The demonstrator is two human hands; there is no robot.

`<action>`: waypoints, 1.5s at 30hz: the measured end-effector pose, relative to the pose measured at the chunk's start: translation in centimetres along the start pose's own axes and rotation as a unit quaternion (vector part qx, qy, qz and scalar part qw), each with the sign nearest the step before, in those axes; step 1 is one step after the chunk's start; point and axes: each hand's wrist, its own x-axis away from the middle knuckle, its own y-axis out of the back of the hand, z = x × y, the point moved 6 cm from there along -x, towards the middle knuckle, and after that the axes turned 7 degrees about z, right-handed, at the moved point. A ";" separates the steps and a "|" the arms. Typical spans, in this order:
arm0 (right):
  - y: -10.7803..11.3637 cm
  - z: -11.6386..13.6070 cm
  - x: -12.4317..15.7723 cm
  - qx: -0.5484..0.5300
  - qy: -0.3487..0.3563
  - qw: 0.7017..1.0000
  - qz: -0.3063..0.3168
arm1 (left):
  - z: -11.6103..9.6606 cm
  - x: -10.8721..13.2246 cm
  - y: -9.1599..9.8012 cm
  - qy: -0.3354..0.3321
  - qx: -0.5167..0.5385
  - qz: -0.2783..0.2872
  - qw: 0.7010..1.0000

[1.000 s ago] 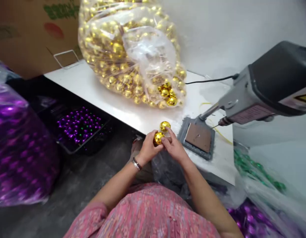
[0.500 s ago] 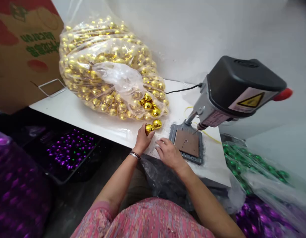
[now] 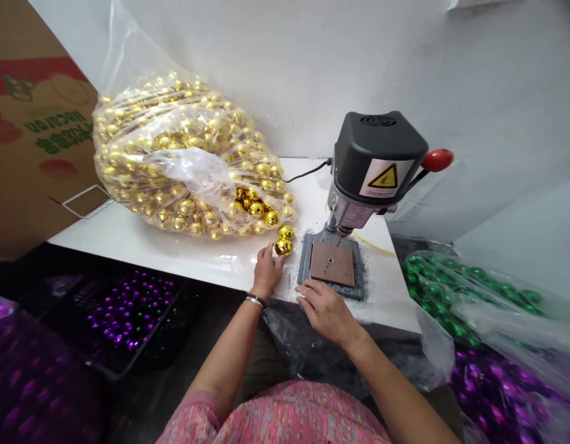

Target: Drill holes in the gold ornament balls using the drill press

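Two shiny gold mirror balls, a nearer one [image 3: 283, 247] and a farther one [image 3: 285, 232], lie together on the white table in front of a large clear bag of gold balls [image 3: 187, 203]. My left hand [image 3: 267, 272] rests just short of the nearer ball, thumb and fingers apart around nothing; whether a fingertip touches the ball I cannot tell. At the table's front edge lies my right hand [image 3: 325, 308], its fingers loosely bent and apart with nothing visible in them. Just beyond it stands a small bench drill press [image 3: 377, 160] with a brown board [image 3: 333, 264] on its base.
A cardboard box [image 3: 30, 135] stands at the left. Below the table are a dark tray of purple and green balls [image 3: 127, 314] and a purple bag [image 3: 30, 376]. Bags of green balls [image 3: 464, 290] and purple balls [image 3: 501, 394] lie at the right. A black cord [image 3: 307, 172] runs behind the drill.
My left hand has come off the nearer gold ball, which now lies against the other one. My right hand's fingers have spread slightly near the table edge. The view has turned.
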 end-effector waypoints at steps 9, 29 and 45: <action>-3.1 -1.5 -12.3 0.026 -0.063 0.996 0.056 | 1.4 -1.7 2.2 -0.048 -0.048 0.022 0.997; -5.8 -5.1 -16.1 -0.004 -0.181 0.984 0.006 | -5.1 -6.0 7.9 -0.120 -0.411 0.307 0.850; -4.7 -4.3 -14.1 -0.010 -0.176 0.983 0.043 | -3.8 -2.7 6.7 -0.153 -0.247 0.193 0.937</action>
